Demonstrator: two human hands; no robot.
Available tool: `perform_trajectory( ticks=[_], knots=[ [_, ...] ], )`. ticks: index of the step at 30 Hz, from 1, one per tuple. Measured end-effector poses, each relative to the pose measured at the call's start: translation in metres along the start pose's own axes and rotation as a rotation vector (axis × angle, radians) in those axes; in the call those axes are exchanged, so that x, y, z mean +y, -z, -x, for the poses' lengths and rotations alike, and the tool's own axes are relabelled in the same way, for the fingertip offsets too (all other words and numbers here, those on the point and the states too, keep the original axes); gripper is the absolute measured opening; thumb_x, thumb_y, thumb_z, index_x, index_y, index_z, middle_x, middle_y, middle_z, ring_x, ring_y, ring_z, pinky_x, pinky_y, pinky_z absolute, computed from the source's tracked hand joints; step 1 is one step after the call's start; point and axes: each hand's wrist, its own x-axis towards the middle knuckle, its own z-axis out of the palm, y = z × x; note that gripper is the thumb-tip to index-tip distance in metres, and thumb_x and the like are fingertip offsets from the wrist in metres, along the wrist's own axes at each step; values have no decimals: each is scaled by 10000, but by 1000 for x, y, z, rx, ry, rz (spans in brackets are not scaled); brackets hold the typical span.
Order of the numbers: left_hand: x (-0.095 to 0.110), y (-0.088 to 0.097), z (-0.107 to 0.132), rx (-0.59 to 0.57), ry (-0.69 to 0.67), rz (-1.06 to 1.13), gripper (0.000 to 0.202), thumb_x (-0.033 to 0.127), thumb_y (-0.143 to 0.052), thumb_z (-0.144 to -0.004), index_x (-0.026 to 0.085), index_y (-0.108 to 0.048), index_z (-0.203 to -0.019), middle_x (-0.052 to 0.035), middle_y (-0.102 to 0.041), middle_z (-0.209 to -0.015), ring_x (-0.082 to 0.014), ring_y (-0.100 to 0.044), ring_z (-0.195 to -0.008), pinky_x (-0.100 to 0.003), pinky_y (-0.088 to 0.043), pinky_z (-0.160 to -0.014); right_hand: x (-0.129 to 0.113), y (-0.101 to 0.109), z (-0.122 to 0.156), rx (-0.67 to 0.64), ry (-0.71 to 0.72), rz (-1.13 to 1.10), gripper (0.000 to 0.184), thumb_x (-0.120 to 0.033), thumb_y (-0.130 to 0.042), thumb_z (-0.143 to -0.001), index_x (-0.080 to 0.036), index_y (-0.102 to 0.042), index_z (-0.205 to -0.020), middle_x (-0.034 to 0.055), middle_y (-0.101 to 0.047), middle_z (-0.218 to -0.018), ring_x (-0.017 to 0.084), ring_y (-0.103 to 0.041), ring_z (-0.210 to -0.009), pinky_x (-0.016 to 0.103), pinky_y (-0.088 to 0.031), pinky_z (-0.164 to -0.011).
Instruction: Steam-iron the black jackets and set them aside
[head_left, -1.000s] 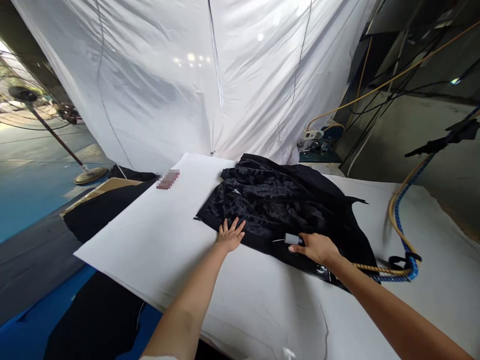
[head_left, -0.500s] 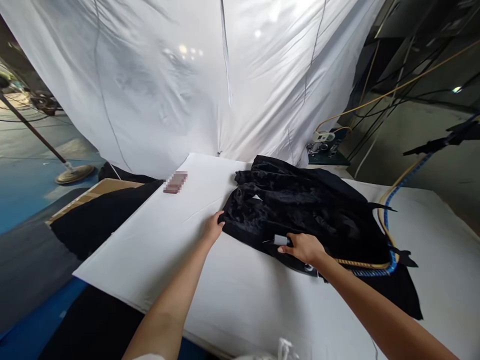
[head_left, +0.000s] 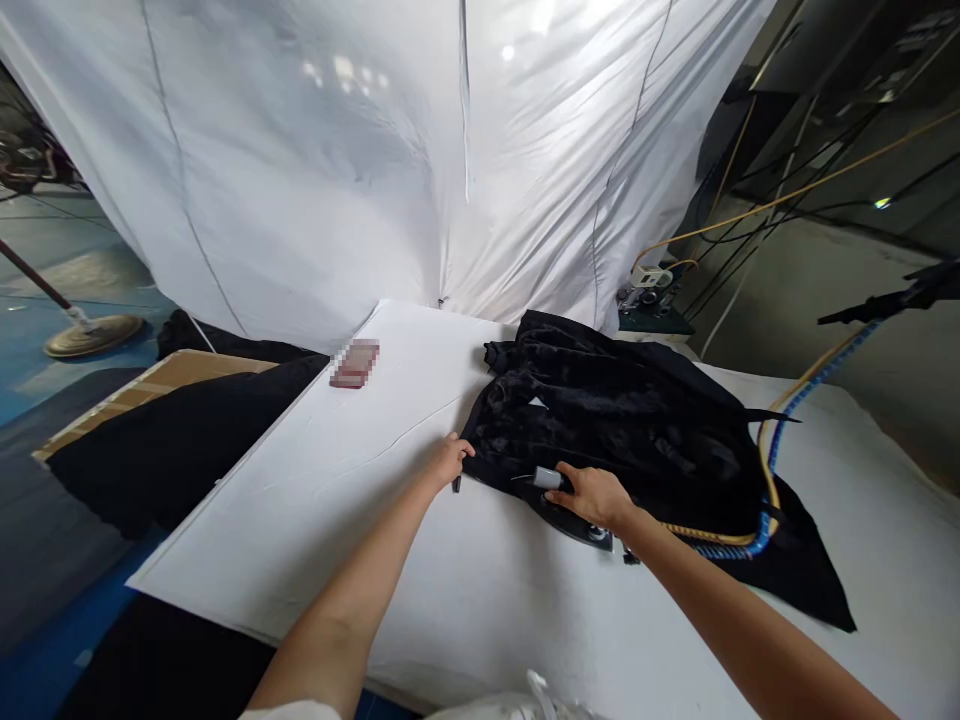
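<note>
Item: black garment [head_left: 622, 420], spread across the counter [head_left: 337, 490] toward its far edge.
Hold: left hand [head_left: 450, 460] pinched shut on the garment's left hem, seemingly to keep it taut; right hand [head_left: 594, 495] wrapped round the iron [head_left: 551, 478], which lies flat on the near hem.
Obscured: most of the iron's soleplate, under the hand; the hose [head_left: 765, 470] joint, behind the wrist.

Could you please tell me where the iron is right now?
In the head view, the iron lies right of centre under the right hand, on the near edge of the black garment.
</note>
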Motion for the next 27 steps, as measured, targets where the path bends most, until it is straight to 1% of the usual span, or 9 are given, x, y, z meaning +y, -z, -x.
perform_trajectory(
  ticks=[3, 5, 8, 11, 14, 17, 22, 25, 27],
  knots=[
    [-6, 3, 0, -48, -19, 34, 368, 82, -445, -779, 264, -625, -1043, -18, -507, -891, -110, -545, -807, -209, -426, -752, -14, 2, -4, -10, -23, 5, 521, -637, -339, -774, -236, -524, -1051, 65, -648, -790, 254, -605, -782, 290, -344, -597],
    [-8, 5, 0, -39, -6, 73, 405, 68, -465, -764, 266, -601, -1090, -19, -509, -905, -106, -544, -821, -207, -426, -783, -25, 2, -9, -7, -33, 11, 514, -639, -337, -775, -240, -523, -1040, 64, -649, -799, 250, -607, -787, 289, -348, -601],
    [-9, 6, 2, 41, 44, 143, 405, 70, -515, -740, 261, -585, -1090, -13, -520, -910, -101, -541, -830, -215, -425, -804, -41, 3, -17, 12, -30, 27, 515, -646, -321, -778, -247, -516, -1039, 65, -654, -807, 252, -609, -795, 294, -355, -608],
    [-9, 5, 3, 116, 124, 188, 367, 85, -559, -720, 250, -562, -1049, 10, -532, -863, -94, -540, -784, -225, -437, -767, -56, 3, -25, 24, -31, 40, 532, -660, -303, -776, -246, -509, -1039, 68, -657, -805, 255, -610, -795, 299, -364, -609],
    [-10, 1, 3, 133, 226, 237, 308, 108, -557, -731, 230, -515, -1010, 22, -536, -853, -77, -537, -695, -217, -451, -681, -71, 5, -33, 27, -35, 44, 542, -666, -303, -773, -245, -499, -1053, 72, -657, -825, 251, -610, -804, 300, -372, -617],
    [-13, 0, 5, 139, 324, 268, 313, 116, -525, -756, 201, -455, -1049, -7, -540, -907, -73, -539, -652, -212, -453, -629, -86, 7, -41, 26, -46, 42, 550, -673, -299, -771, -243, -495, -1053, 75, -656, -851, 247, -609, -816, 306, -381, -632],
    [-24, 14, 13, 312, 366, 192, 302, 77, -492, -759, 189, -449, -1035, -54, -528, -970, -118, -547, -859, -241, -440, -782, -106, 12, -56, 34, -79, 9, 552, -675, -291, -774, -245, -495, -1052, 78, -655, -885, 250, -606, -838, 316, -397, -643],
    [-31, 29, 19, 458, 355, 226, 304, 54, -448, -764, 217, -452, -1020, -41, -514, -957, -118, -538, -882, -242, -437, -812, -115, 14, -66, 42, -95, -7, 539, -666, -301, -777, -246, -496, -1052, 78, -655, -891, 255, -606, -843, 325, -406, -651],
    [-35, 39, 22, 584, 339, 253, 314, 36, -417, -756, 217, -460, -1009, -38, -506, -920, -124, -534, -877, -247, -439, -816, -119, 15, -72, 43, -100, -12, 534, -662, -304, -779, -243, -499, -1047, 81, -654, -899, 260, -604, -853, 330, -411, -656]
  ],
)
